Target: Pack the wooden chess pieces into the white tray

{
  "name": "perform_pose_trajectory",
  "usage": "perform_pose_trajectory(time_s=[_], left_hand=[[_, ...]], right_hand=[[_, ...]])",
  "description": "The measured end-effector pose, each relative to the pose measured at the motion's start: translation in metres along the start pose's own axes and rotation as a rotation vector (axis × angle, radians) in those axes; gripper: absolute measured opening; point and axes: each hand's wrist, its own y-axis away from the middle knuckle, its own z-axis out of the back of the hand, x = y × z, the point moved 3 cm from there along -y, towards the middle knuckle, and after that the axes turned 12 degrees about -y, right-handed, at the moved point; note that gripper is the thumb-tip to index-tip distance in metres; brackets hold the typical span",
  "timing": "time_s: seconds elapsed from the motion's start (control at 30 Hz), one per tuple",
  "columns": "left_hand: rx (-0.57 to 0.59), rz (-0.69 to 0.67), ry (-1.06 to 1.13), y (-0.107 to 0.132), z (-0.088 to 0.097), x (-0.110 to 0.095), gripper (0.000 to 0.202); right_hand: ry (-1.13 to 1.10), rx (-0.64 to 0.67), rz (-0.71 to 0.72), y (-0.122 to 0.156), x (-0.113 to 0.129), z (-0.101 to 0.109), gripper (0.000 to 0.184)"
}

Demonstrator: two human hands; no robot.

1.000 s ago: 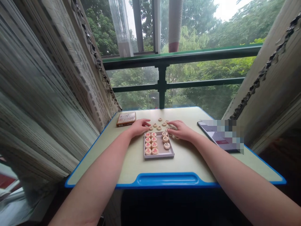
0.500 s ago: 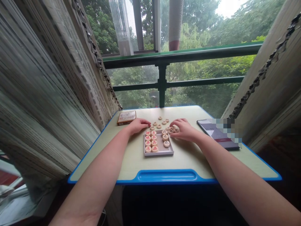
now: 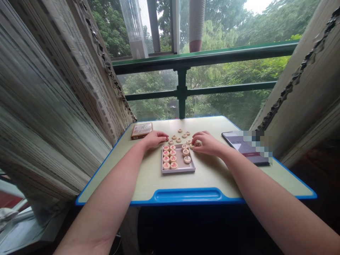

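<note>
Loose xiangqi pieces (image 3: pixel 179 140) are kinda scattered just past the part-filled tray (image 3: pixel 183 170). Right hand (image 3: pixel 205 143) is half-curled over a few, left hand (image 3: pixel 154 139) loosely bent beside others; whether anything's gripped can't be told.

Mid-frame on the table (image 3: pixel 159 181) sits a tray (image 3: pixel 181 164) of pieces (image 3: pixel 173 159), with loose pieces (image 3: pixel 179 140) behind it. A box (image 3: pixel 142 130) lies upper left of it, a tablet (image 3: pixel 236 145) right; behind the table, a railing (image 3: pixel 212 58).

The left arm (image 3: pixel 111 191) and right arm (image 3: pixel 261 186) stretch forward, converging. The left hand (image 3: pixel 153 139) points inward, fingers slightly bent; the right hand (image 3: pixel 206 143) arches, fingers curled and parted.
</note>
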Motion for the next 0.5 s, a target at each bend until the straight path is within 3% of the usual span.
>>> perform_pose_trajectory(time_s=[0.17, 0.37, 0.5], left_hand=[[0.011, -0.014, -0.022, -0.0008, 0.0011, 0.0015, 0.036], [0.009, -0.016, -0.036, 0.0022, 0.001, -0.0016, 0.038], [0.013, -0.019, -0.05, 0.0032, 0.0006, -0.0035, 0.038]], right_hand=[[-0.01, 0.025, -0.002, 0.0036, 0.0062, 0.0024, 0.029], [-0.032, 0.036, 0.026, 0.0039, 0.0084, 0.0029, 0.019], [-0.046, 0.061, 0.014, 0.0039, 0.0088, 0.0018, 0.022]])
